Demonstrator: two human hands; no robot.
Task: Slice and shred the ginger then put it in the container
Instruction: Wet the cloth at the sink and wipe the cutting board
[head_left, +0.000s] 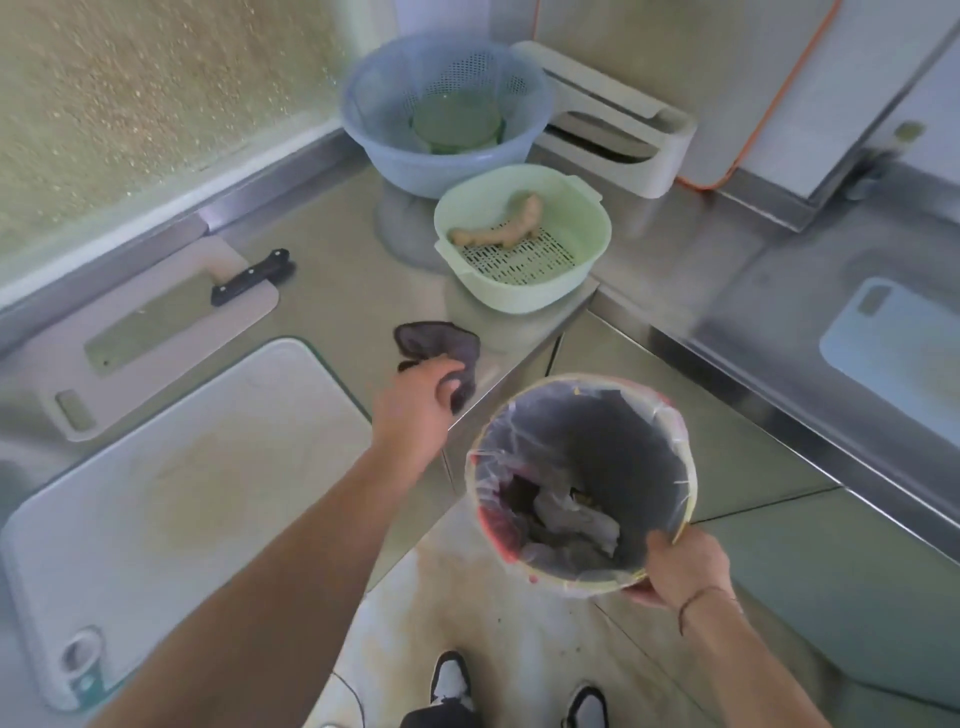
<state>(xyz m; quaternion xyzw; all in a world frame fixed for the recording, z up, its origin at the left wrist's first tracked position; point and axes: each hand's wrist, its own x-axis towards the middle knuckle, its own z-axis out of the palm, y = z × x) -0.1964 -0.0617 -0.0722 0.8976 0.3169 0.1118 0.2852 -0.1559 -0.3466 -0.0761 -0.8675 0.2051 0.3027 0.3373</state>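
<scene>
The ginger (500, 229) lies whole in the green strainer basket (586, 270) on the steel counter (337, 291), near the corner. Behind it stands a blue colander (374, 135). The knife (171, 317) rests on the small board (171, 364) at left, beside the big white board (182, 488). Left hand (415, 410) grips a dark cloth (434, 345) at the counter edge. Right hand (685, 569) holds the rim of a lined trash bin (587, 447), w/ scraps inside.
</scene>
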